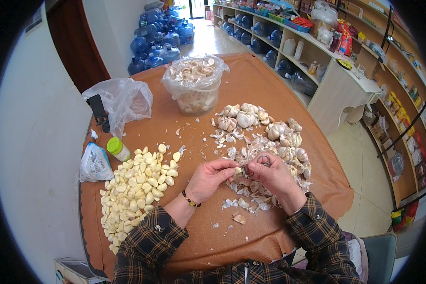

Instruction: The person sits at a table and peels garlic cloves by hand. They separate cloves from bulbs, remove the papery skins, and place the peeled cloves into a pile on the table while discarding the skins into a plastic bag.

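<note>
Between the thumb and fingers of my left hand [213,177] is a pale garlic clove [238,170]. My right hand [275,174] grips small scissors [264,160], a handle loop showing above the fingers and the metal end touching or nearly touching the clove. Under and behind both hands spreads a heap of papery garlic skins [259,145]. Whole garlic bulbs [246,119] lie behind and to the right of that heap. A large pile of peeled garlic cloves [138,188] covers the table left of my left forearm.
On the brown-covered table [198,227] stand a bag-lined bucket [198,96] of skins, a crumpled plastic bag [127,99], a black holder [98,113], a green-lidded jar [118,149] and a white-blue packet [95,163]. A wall borders the left; shelves [298,67] run along the right.
</note>
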A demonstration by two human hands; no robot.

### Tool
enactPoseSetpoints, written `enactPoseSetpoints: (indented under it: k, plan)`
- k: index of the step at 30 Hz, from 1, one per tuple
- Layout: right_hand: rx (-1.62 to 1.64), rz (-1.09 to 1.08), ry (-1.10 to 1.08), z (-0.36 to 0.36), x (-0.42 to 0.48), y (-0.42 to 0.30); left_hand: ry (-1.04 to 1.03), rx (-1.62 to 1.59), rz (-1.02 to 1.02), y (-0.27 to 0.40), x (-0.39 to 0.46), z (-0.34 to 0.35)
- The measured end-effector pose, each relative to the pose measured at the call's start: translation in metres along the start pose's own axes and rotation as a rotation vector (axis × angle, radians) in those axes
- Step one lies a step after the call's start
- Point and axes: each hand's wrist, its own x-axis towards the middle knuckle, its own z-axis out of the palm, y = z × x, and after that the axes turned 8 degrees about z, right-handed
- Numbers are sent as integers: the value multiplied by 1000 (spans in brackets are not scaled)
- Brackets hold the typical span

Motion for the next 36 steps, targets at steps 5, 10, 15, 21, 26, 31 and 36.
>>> enactPoseSetpoints:
  k: [5, 10, 15, 21, 26, 31, 36]
  plan:
    - [129, 24, -32, 0, 2, 4, 26, -96, -10, -2, 0, -1]
    - [85, 27, 5, -1, 2, 5, -3, -47, -3, -1, 0, 1]
    - [188, -7, 81, 10, 1, 1, 94, -65, 18, -1, 0, 8]
    - [-239, -182, 259, 7, -2, -1, 152, 588, 430, 7, 0, 15]
    - [-238, -139, 174, 8, -3, 2, 32, 385, 279, 3, -1, 9]
    - [131, -109, 136, 1, 3, 7, 68, -70, 149, -1, 1, 6]
    - [98, -160, 330, 1, 5, 3, 77, -285, 184, -6, 5, -3]
